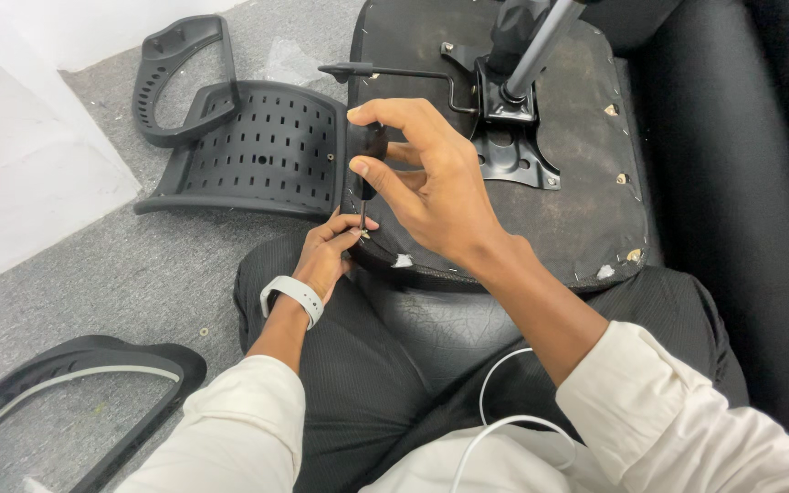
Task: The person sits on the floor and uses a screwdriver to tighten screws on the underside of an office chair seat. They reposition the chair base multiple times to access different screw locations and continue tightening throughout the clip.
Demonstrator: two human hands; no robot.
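From the head camera, your right hand (431,183) is wrapped around the black handle of a screwdriver (367,155), thumb and forefinger pinching it near the top, shaft standing nearly upright with its tip down at the near left edge of the upturned chair seat (586,183). Your left hand (326,256), a white watch at its wrist, is closed narrow: its fingertips pinch around the tip, seemingly steadying a small screw, though the screw itself is too small to tell. The seat rests on your lap against the black sofa (741,183), underside up, with the metal mechanism plate (513,155) and gas-lift column bolted at its middle. Judge that seat as bulky and fairly heavy, stiff in its board, soft only at the stapled fabric edge; take hold at the rim or the metal plate, not the fabric. The screwdriver is light and rigid, and its smooth handle may slip. A perforated plastic backrest (257,151) lies on the grey carpet nearby.
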